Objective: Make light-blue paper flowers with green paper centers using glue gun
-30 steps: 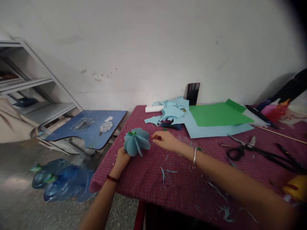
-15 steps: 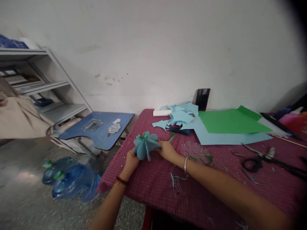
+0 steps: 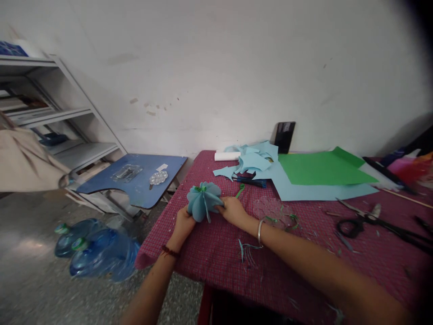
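A light blue folded paper flower with a green bit at its top stands near the left end of the red checked table. My left hand grips it from below and behind, fingers closed on its base. My right hand, with a silver bangle on the wrist, pinches the flower's right side. A thin green strip lies on the cloth just beyond my right hand.
Blue paper scraps, a green sheet over a blue sheet, black scissors and a black phone lie farther back and right. A low blue table, water bottles and metal shelves stand at the left.
My right hand drew back from open air beside the flower and closed on its right side. The left hand has kept its grip on the flower throughout.
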`<state>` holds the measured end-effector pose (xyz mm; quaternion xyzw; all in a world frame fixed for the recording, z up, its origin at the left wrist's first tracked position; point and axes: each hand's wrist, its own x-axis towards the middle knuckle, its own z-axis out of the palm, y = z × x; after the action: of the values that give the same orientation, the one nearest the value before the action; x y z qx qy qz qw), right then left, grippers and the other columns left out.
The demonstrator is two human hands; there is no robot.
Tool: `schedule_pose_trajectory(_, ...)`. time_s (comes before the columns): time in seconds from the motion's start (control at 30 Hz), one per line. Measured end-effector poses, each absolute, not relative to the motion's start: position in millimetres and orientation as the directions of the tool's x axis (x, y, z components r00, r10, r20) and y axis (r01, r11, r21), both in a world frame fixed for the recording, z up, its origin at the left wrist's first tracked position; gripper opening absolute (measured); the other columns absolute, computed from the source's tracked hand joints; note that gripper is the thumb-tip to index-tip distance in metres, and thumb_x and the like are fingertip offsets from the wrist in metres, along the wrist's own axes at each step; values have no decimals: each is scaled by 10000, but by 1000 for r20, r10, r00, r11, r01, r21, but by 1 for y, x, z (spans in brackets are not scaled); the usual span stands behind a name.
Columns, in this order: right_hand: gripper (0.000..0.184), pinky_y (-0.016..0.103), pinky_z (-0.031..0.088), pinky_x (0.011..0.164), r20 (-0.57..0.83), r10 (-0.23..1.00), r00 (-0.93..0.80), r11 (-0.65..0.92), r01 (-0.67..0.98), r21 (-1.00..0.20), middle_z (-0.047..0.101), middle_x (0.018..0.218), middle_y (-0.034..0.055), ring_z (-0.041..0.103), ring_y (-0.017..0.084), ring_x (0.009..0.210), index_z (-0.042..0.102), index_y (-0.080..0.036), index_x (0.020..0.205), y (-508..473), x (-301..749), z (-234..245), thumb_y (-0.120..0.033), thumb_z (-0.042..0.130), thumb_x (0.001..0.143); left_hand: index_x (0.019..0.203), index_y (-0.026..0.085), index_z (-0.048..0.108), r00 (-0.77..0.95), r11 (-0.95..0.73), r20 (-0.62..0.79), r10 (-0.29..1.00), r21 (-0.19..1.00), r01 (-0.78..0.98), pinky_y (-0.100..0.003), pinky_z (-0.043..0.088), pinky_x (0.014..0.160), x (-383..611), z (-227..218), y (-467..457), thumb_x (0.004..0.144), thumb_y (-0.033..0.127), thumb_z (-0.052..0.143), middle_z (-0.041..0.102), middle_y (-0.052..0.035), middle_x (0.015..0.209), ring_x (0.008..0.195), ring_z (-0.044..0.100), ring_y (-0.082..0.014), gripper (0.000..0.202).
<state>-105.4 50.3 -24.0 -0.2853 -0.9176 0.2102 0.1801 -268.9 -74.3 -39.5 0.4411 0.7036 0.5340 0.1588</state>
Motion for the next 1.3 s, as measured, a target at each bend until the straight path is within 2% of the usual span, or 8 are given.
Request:
schedule_pose_trajectory(0.17,174,243,370,647,284,578,-765,776,407,-482,738,889,46,660,175,783,672,-193,912,49,-104,-3,-355,616,879,600,156,644,-548,19,248,799,900,435,-248,472,592,-271,-44,-74,598,189,582,648,6,579,562,554,-138,71)
schedule_pose_trajectory(0.43,221,292,392,780,358,540,-761,816,369,-446,702,844,78,624,204,845,653,-166,788,50,-114,15,-298,543,927,619,149,634,-558,25,254,790,896,444,-244,455,590,-271,-46,-75,620,248,619,641,8,600,586,541,-139,100)
schedule_pose_trajectory(0.6,236,321,406,894,470,575,-669,803,352,-481,666,1072,98,588,218,1021,603,-168,1057,38,-96,29,-346,553,910,665,144,651,-553,36,243,797,894,446,-259,462,611,-272,-47,-76,638,289,627,645,1,628,606,543,-146,150)
schedule_pose_trajectory(0.67,261,330,418,888,494,578,-649,804,349,-482,664,1053,104,594,224,1009,587,-169,1046,27,-88,33,-385,552,903,664,144,650,-551,44,237,800,893,448,-259,459,611,-272,-47,-77,642,310,635,637,3,626,608,538,-146,168)
schedule_pose_trajectory(0.77,358,336,462,766,292,579,-761,796,451,-404,703,902,99,660,237,834,595,-170,1026,9,-85,31,-499,526,903,644,146,638,-551,54,232,801,890,452,-248,447,602,-272,-47,-77,632,329,647,621,11,616,610,529,-143,184)
schedule_pose_trajectory(0.87,462,357,485,691,112,600,-792,777,543,-317,728,879,150,696,286,772,621,-135,1040,1,-95,19,-559,518,888,639,145,628,-551,54,237,800,886,460,-244,442,598,-272,-46,-78,625,331,640,612,12,608,603,520,-139,187)
schedule_pose_trajectory(1.07,349,329,500,746,61,617,-785,761,575,-302,741,978,170,714,278,883,693,-145,998,18,-114,-5,-368,425,975,652,143,641,-549,44,263,793,875,483,-267,463,631,-274,-44,-77,626,272,587,635,-4,614,622,543,-156,142)
schedule_pose_trajectory(1.3,358,312,492,766,48,631,-775,751,593,-291,738,1007,172,710,268,918,690,-147,1040,32,-106,-10,-389,434,980,662,147,646,-550,51,265,792,869,493,-257,456,610,-276,-48,-75,630,269,589,629,4,610,608,543,-151,139)
